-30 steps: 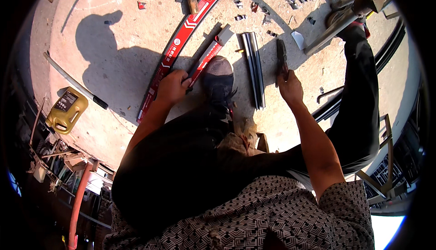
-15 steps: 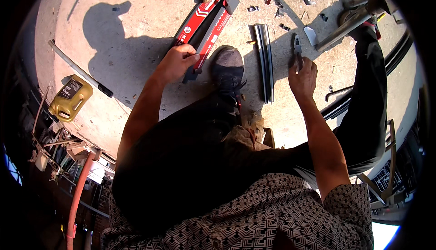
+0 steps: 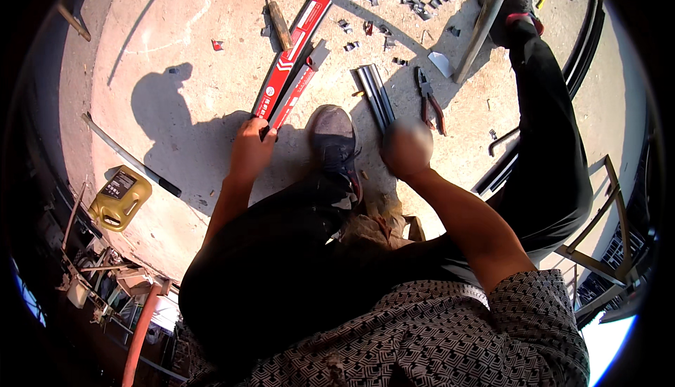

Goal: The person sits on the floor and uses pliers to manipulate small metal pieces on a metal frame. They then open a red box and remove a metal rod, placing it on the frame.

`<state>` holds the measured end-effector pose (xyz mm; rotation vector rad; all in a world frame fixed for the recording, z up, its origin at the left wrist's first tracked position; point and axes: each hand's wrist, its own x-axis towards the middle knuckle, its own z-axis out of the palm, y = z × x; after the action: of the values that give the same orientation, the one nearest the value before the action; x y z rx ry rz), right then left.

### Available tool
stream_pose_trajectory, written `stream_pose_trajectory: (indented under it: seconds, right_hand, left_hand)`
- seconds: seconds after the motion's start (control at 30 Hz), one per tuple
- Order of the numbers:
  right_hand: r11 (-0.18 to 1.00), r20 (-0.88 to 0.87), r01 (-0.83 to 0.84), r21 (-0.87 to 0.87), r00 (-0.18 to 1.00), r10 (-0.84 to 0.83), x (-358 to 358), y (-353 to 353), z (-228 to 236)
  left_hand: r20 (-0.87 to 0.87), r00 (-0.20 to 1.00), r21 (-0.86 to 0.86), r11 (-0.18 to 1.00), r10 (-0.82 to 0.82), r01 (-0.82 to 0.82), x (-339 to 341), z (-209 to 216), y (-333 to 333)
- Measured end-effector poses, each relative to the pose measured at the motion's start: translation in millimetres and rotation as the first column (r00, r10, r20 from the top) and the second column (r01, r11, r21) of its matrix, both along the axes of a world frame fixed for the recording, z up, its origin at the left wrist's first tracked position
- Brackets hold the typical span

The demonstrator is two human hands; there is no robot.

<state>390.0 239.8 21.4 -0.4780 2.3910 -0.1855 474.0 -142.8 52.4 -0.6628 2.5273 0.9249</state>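
Observation:
My left hand (image 3: pixel 252 151) is closed around the near end of a red-labelled strip (image 3: pixel 295 49). A narrower red-and-grey strip (image 3: pixel 295 95) lies alongside it, its near end also at my fingers. My right hand (image 3: pixel 408 149) is over the near ends of several dark metal strips (image 3: pixel 374 91); its fingers are blurred, so I cannot see whether they grip. Pliers with dark red handles (image 3: pixel 429 100) lie on the concrete just beyond that hand, jaws pointing away. A tool with a worn wooden handle (image 3: pixel 280 27) and a thin dark shaft lies against the red-labelled strip's left side.
Bent metal scraps (image 3: pixel 415 0) are scattered at the far side, near a metal tube (image 3: pixel 481 28). At left are a gold jug (image 3: pixel 121 198) and a pipe (image 3: pixel 126 151). My shoe (image 3: pixel 334 137) stands between my hands. A bent black rod (image 3: pixel 503 141) lies at right.
My right hand has let go of the pliers, which now lie on the floor, and has moved left to the dark strips. My left hand has drawn the red-labelled strips nearer and leftward.

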Motion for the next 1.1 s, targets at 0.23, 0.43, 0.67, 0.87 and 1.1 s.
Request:
stream_pose_trajectory:
  seconds: [0.23,0.43,0.67,0.87,1.1]
  right_hand:
    - [0.989,0.086,0.149,0.003,0.985,-0.149,35,31,-86]
    - [0.931,0.316,0.363,0.038,0.880,-0.356,-24,-4,24]
    - [0.926,0.177,0.245,-0.286,0.964,-0.200,-41,-20,31]
    - [0.777,0.303,0.354,-0.521,0.927,-0.220,-67,-21,102]
    - [0.675,0.409,0.441,-0.591,0.886,-0.220,-110,-19,233]
  left_hand:
    - [-0.078,0.987,0.312,0.943,0.144,-0.113,-58,107,-15]
    - [-0.452,0.890,0.365,0.923,0.063,0.120,-103,303,3]
    - [-0.657,0.619,0.326,0.579,-0.429,0.747,-99,464,87]
    - [-0.852,0.506,0.441,0.335,-0.135,0.832,-73,451,178]
    - [-0.895,0.446,0.384,0.526,0.009,0.759,-50,481,226]
